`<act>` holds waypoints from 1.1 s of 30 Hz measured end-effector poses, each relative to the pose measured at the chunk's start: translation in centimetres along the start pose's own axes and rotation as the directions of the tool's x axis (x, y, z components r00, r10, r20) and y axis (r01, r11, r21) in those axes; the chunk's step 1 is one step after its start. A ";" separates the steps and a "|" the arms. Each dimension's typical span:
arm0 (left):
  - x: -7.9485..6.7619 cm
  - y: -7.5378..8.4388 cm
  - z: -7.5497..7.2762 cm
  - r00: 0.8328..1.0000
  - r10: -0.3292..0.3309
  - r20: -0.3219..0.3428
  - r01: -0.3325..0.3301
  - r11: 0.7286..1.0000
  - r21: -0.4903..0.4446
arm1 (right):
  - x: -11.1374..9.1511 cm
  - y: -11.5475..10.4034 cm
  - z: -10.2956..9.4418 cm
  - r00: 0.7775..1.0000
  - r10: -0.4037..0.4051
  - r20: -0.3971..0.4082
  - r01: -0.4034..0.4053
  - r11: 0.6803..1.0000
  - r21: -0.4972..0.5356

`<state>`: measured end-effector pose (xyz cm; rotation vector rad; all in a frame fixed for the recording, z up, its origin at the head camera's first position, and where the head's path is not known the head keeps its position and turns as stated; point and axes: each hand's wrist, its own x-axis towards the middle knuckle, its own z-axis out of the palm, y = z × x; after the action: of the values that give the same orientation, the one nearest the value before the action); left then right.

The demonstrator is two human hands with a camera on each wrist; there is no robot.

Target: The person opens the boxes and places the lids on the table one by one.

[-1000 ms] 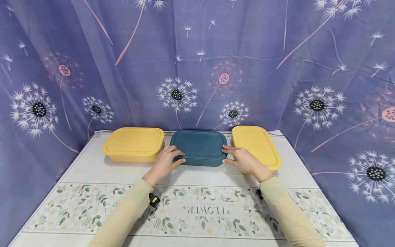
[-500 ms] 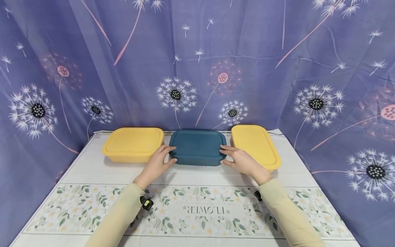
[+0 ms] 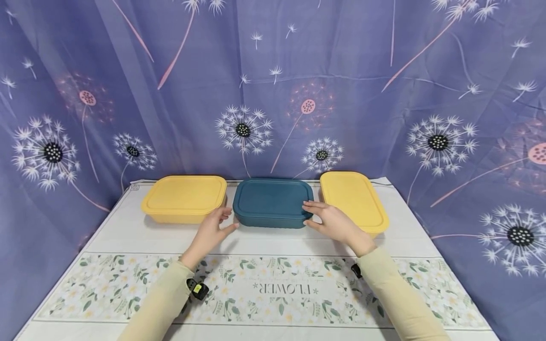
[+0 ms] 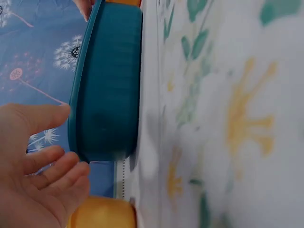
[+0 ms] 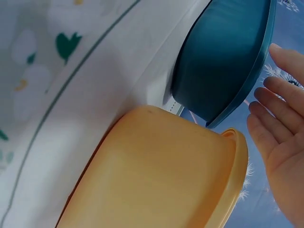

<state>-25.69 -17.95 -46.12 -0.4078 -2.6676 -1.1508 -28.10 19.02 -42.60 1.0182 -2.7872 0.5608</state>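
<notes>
A lidded dark teal box (image 3: 273, 201) sits at the back middle of the table, between two yellow lidded boxes. My left hand (image 3: 209, 234) is just off its left end, fingers spread and holding nothing. Beside that hand lies the wide yellow box (image 3: 185, 196). At the teal box's other end, my right hand (image 3: 334, 222) has its fingertips over the lid's right edge. Those fingers look fairly straight in the right wrist view, close to the lid rim; whether they touch it I cannot tell. Partly behind this hand is the right yellow box (image 3: 356, 201), turned lengthwise.
A purple-blue curtain (image 3: 273, 57) with dandelion prints hangs right behind the boxes and along both sides. Across the white table (image 3: 115, 237) runs a floral printed band (image 3: 281, 291) in front of the boxes. Each wrist carries a small black camera.
My left hand has drawn away leftward from the teal box's left end, where its fingers were over the lid. The right hand has barely moved. The boxes look almost unmoved.
</notes>
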 end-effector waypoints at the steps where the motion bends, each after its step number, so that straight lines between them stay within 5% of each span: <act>1: -0.1 -0.1 0.1 1.000 -0.020 0.004 0.020 1.000 -0.016 | 0.0 0.0 0.0 1.000 -0.002 -0.003 0.002 1.000 -0.002; 6: -0.1 -0.5 0.9 0.989 -0.137 0.056 0.143 0.984 -0.109 | 0.0 0.3 0.1 1.000 -0.009 -0.007 0.009 1.000 -0.011; 12: 0.7 -1.3 1.5 0.970 -0.199 0.139 0.221 0.961 -0.166 | 0.0 0.2 -0.2 1.000 -0.007 -0.006 0.006 1.000 -0.016; 19: 2.2 -1.9 2.3 0.961 -0.190 0.199 0.235 0.944 -0.232 | -0.1 0.2 -0.2 1.000 -0.007 -0.006 0.007 1.000 -0.024; 33: 2.8 -1.7 3.5 0.950 -0.257 0.177 0.293 0.931 -0.219 | -0.4 0.6 -0.4 0.999 -0.020 -0.043 0.019 1.000 -0.021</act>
<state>-29.19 -16.00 -48.84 -0.1597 -2.7822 -1.5992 -28.19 19.83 -42.48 1.0159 -2.7362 0.5444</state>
